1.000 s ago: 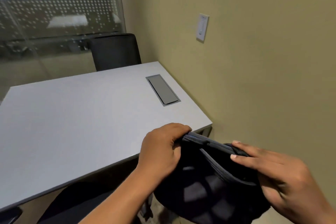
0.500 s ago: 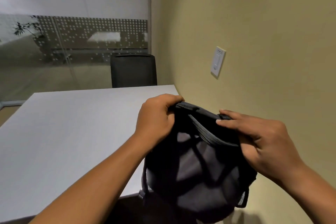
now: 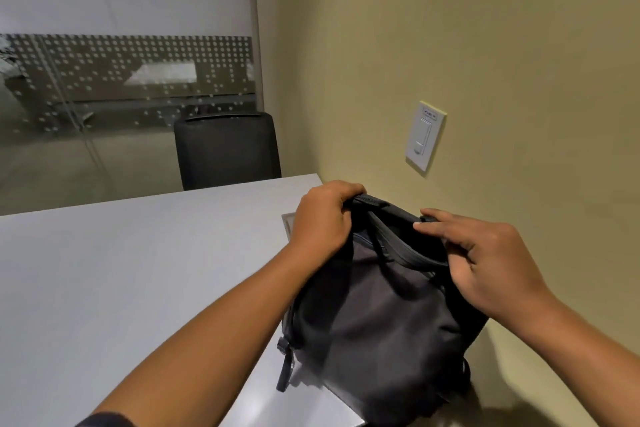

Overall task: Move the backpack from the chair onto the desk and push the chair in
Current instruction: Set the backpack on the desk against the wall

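Left hand [image 3: 320, 222] fisted over the top edge of the backpack [image 3: 374, 315], fingers curled shut on the fabric near its handle; right hand [image 3: 485, 263] pinching the other end of that top edge, thumb under, fingers laid flat over, closed on it too. Gripped at both ends probably to keep the soft bag upright and stop it folding while carried. Bag hanging from the two grips, top stretched between them, lower body over the near right corner of the desk [image 3: 121, 288]; touching the desktop or just above it, cannot tell. A strap [image 3: 285, 367] dangling at the left side over the desk edge. Judged as the setting-down step, with the push of the chair left to do; that chair not in view. Desktop pale grey, smooth, bare apart from a metal hatch [image 3: 286, 222] mostly hidden behind the left hand. Right edge of desk close against a yellow-green wall [image 3: 485, 45] with a white switch [image 3: 425, 135]. Across the desk, a dark chair back [image 3: 227, 149], tucked in on the far side. Behind it, a glass partition [image 3: 121, 80] with a dotted frosted band.
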{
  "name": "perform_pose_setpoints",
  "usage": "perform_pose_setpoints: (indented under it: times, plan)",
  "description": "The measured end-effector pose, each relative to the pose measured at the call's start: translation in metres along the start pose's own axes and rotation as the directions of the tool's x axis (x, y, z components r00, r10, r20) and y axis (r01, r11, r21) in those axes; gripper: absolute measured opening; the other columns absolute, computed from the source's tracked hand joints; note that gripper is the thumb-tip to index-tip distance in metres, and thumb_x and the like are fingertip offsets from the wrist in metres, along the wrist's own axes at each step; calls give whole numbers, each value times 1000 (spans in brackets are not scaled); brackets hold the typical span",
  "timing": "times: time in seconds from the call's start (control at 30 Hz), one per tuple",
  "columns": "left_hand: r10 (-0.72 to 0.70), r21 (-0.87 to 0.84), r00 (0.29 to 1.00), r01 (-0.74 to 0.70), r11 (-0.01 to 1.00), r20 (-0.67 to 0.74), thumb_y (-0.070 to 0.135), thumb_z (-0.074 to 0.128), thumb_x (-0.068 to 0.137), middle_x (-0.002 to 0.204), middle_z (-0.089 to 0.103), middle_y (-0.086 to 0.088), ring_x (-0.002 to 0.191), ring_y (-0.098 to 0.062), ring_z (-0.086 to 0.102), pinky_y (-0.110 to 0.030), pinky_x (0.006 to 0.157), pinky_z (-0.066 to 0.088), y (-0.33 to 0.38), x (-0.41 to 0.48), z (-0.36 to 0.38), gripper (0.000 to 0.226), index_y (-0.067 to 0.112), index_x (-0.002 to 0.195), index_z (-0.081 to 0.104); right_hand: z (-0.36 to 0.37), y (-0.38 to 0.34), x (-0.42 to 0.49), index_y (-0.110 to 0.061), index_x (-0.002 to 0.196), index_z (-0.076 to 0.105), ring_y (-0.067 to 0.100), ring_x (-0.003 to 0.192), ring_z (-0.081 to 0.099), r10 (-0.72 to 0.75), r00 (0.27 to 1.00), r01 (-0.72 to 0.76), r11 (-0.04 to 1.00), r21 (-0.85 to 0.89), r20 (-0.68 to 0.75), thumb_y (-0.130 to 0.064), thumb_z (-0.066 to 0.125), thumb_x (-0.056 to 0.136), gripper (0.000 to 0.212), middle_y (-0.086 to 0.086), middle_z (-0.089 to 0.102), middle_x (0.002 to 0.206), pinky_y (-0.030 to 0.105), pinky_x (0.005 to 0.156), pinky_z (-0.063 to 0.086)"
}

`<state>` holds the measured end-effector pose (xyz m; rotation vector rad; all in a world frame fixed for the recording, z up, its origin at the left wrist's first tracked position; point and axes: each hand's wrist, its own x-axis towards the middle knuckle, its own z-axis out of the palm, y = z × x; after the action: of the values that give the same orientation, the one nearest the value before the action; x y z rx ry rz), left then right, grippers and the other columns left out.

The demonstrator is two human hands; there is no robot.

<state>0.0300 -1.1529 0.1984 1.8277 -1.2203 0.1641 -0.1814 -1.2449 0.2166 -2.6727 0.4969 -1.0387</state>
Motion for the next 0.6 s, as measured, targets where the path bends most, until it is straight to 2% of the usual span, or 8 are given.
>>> perform_pose_setpoints:
  times: [0.13,0.23,0.3,0.33,0.37,0.47,0.53,0.6]
  plan:
    - [-40,-38,999,40,998,-13,-4,57,76,115,70,3,106,-21,61,-31,91,49,-18,18,23,48,22,114,70,17,14,17,-25,107,73,16,108,65,106,994,-107,993,-46,-9,15,57,69,57,-5,67,120,36,92,52]
    - [-131,-68,990,128,989,-43,3,63,76,135,53,1,121,-19,51,-39,99,46,-35,16,48,62,22,134,52,26,21,25,-32,118,67,18,120,57,282,957,-267,948,-174,68,-3,55,82,48,-9,58,134,37,99,46]
    - [-238,-69,968,232,970,-80,19,71,80,154,29,-6,142,-24,26,-38,119,20,-42,-3,66,84,20,150,24,28,20,24,-29,130,58,19,133,42,362,926,-328,913,-243,109,-22,54,90,41,-4,46,147,34,106,33]
    - [-290,-73,951,284,956,-108,29,71,83,159,16,-8,147,-25,9,-36,120,3,-45,-17,75,92,18,152,11,32,19,24,-25,134,53,21,138,35,369,922,-326,904,-276,119,-30,54,90,44,0,40,151,36,110,29]
    - [-327,-82,937,319,944,-126,39,67,85,161,8,-10,149,-24,-3,-37,119,-6,-46,-33,85,96,18,153,3,36,17,22,-23,137,49,23,142,28,369,922,-318,896,-310,120,-36,55,89,50,3,35,154,41,113,26]
    - [-328,-115,944,322,940,-31,54,55,89,162,-3,-7,148,-19,-14,-48,119,-2,-42,-92,107,95,21,153,-6,47,6,10,-23,141,37,23,147,11,413,908,-342,828,-443,72,-46,54,87,61,3,26,157,68,108,19]
    - [-307,-104,947,315,943,91,60,51,88,163,-8,-4,148,-17,-14,-51,119,2,-42,-129,118,93,26,152,-8,52,-3,0,-22,141,35,22,148,5,361,932,-310,831,-462,24,-45,54,88,61,3,23,158,73,105,9]
    - [-296,-78,937,314,946,185,63,49,85,163,-11,-3,148,-17,-13,-54,118,5,-48,-154,129,95,28,152,-8,59,-10,-15,-17,137,43,22,147,11,132,990,-102,911,-400,49,-37,56,87,55,6,28,156,66,111,8]
